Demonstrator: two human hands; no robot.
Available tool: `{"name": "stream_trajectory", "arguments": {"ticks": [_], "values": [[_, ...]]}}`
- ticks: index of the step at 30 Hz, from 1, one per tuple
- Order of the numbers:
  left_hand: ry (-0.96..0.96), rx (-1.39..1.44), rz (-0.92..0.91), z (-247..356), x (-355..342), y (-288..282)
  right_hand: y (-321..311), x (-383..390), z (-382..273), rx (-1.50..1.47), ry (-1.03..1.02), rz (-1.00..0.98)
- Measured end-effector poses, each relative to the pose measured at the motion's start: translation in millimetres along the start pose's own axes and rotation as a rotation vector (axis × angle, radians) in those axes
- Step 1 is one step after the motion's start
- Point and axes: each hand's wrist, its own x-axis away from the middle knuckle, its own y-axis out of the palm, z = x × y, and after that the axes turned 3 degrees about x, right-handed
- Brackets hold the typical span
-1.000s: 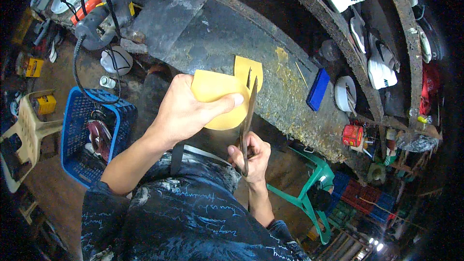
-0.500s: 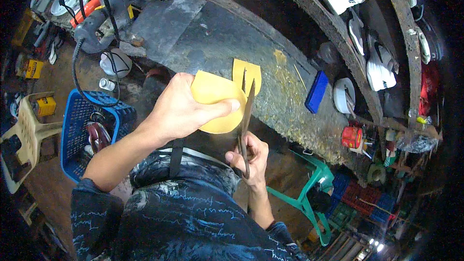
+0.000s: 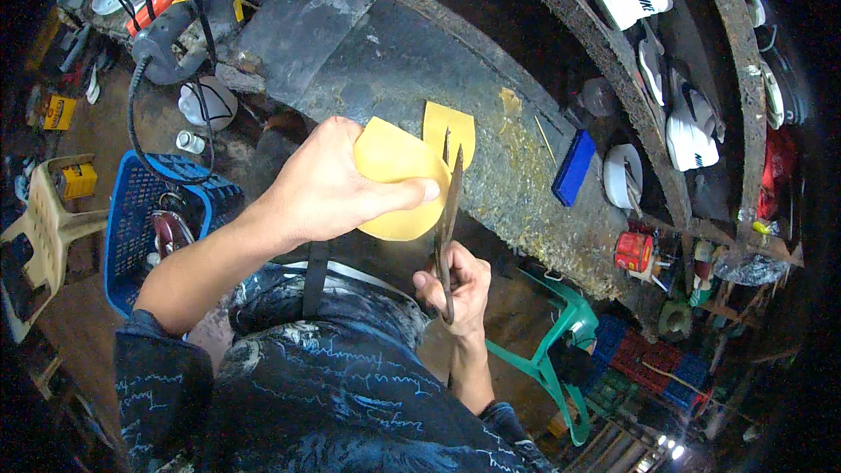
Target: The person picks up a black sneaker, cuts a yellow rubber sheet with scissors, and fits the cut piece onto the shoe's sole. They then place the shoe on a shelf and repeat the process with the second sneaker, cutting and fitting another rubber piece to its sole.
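Note:
My left hand [image 3: 322,188] is closed on a yellow sheet piece [image 3: 399,153], its thumb pressed flat on the top face. The piece has a rounded lower edge and a straight cut at the upper right. Dark metal scissors [image 3: 447,236] stand along its right edge, points away from me, with the tips slightly parted. My right hand [image 3: 464,289] is wrapped round their handles. Past the blades, a second yellow piece [image 3: 448,118] shows over the workbench [image 3: 394,61]; whether it joins the held piece is hidden.
A blue block [image 3: 574,168], a white tape roll [image 3: 623,177] and a red can [image 3: 634,251] sit along the bench's right side. White shoes [image 3: 692,127] rest on the rack. A blue basket [image 3: 131,228] stands left, a green stool [image 3: 561,342] right.
The held yellow piece has tilted slightly and shifted a little right with my left hand. The scissors stay at its right edge in my right hand. The whole view has shifted slightly.

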Motion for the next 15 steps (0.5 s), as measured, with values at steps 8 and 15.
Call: {"name": "stream_trajectory", "arguments": {"ticks": [8,15], "values": [[-0.025,-0.063,-0.074,9.2,-2.5,-7.7,-2.8,1.2,-3.6,0.02,0.052,-0.02],[-0.138,-0.141,-0.129,15.6,-5.0,-11.3,2.2,0.6,-15.6,-0.098,0.073,-0.028]]}}
